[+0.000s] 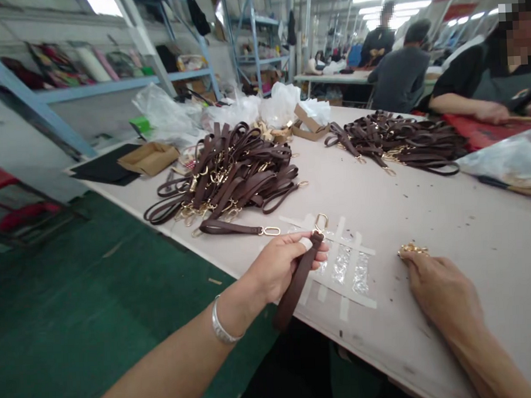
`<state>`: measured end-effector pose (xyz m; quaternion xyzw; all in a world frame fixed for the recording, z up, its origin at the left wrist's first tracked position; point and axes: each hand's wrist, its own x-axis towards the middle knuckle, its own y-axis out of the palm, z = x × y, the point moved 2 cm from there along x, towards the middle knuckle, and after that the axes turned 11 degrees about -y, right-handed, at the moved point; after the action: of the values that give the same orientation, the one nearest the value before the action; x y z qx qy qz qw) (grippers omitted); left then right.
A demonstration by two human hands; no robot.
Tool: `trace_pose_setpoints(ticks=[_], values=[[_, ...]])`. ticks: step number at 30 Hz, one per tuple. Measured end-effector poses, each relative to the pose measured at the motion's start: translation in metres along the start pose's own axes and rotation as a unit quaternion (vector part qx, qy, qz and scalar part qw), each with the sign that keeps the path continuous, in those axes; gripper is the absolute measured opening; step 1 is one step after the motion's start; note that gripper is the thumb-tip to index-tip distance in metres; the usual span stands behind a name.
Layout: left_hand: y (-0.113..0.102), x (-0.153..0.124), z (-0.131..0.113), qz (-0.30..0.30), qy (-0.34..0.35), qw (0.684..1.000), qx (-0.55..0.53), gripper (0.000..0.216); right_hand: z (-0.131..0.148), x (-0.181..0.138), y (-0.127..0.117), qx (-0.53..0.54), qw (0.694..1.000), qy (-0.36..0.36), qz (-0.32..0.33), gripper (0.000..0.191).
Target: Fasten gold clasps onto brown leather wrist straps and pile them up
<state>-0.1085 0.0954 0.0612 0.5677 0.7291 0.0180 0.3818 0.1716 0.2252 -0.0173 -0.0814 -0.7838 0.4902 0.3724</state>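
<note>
My left hand (290, 259) is closed around a dark brown strap (301, 279), thumb on top near its upper end. A gold oval ring (321, 222) stands out from that end, and the strap's lower part hangs past the table edge. On the right, my right hand (443, 285) reaches to a small heap of gold metal pieces (412, 250). Its fingers are drawn together at the heap; their tips are hidden, and what they pinch cannot be made out. Just beyond my left hand, a single brown strap with a gold ring (272, 231) lies on the table.
A large pile of brown straps (247, 176) lies ahead on the table (362, 200), another pile (404, 140) farther right. Clear plastic pieces (342, 263) are taped down near my left hand. Cardboard trays (151, 158) and plastic bags (283, 104) sit behind. A co-worker (485, 89) is at the right.
</note>
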Motion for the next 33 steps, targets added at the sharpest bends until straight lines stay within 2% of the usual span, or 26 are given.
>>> trace_pose_setpoints(ticks=[4, 6, 8, 10, 13, 15, 18, 22, 26, 30, 33], values=[[0.002, -0.003, 0.023, 0.059, -0.057, 0.993, -0.083, 0.021, -0.002, 0.0, -0.004, 0.022, 1.0, -0.012, -0.006, 0.028], [0.004, -0.003, 0.033, 0.085, -0.069, 0.989, -0.099, 0.026, -0.003, 0.0, -0.008, 0.067, 0.997, 0.022, -0.019, 0.031], [0.006, -0.002, 0.043, 0.105, -0.066, 0.989, -0.083, 0.033, -0.002, -0.001, -0.013, 0.136, 0.986, 0.089, -0.024, 0.032], [0.009, -0.001, 0.051, 0.103, -0.043, 0.993, -0.04, 0.039, 0.002, -0.004, -0.021, 0.233, 0.953, 0.19, -0.026, 0.033], [0.013, 0.002, 0.062, 0.059, 0.005, 0.997, 0.048, 0.038, 0.021, -0.008, -0.038, 0.387, 0.86, 0.331, -0.038, 0.034], [0.017, 0.004, 0.067, 0.037, 0.019, 0.993, 0.112, 0.034, 0.041, -0.009, -0.05, 0.456, 0.807, 0.373, -0.047, 0.033], [0.023, 0.003, 0.071, 0.043, 0.045, 0.983, 0.175, 0.03, 0.071, -0.006, -0.066, 0.512, 0.775, 0.364, -0.063, 0.026], [0.03, -0.002, 0.074, 0.084, 0.078, 0.97, 0.216, 0.03, 0.098, -0.001, -0.075, 0.548, 0.777, 0.299, -0.08, 0.015], [0.034, -0.007, 0.076, 0.105, 0.117, 0.96, 0.231, 0.034, 0.105, -0.001, -0.077, 0.517, 0.818, 0.242, -0.067, 0.012], [0.033, -0.009, 0.078, 0.082, 0.134, 0.955, 0.251, 0.039, 0.105, -0.002, -0.082, 0.466, 0.857, 0.216, -0.047, 0.008], [0.032, -0.009, 0.08, 0.07, 0.138, 0.952, 0.265, 0.038, 0.104, -0.004, -0.085, 0.457, 0.865, 0.205, -0.026, 0.007]])
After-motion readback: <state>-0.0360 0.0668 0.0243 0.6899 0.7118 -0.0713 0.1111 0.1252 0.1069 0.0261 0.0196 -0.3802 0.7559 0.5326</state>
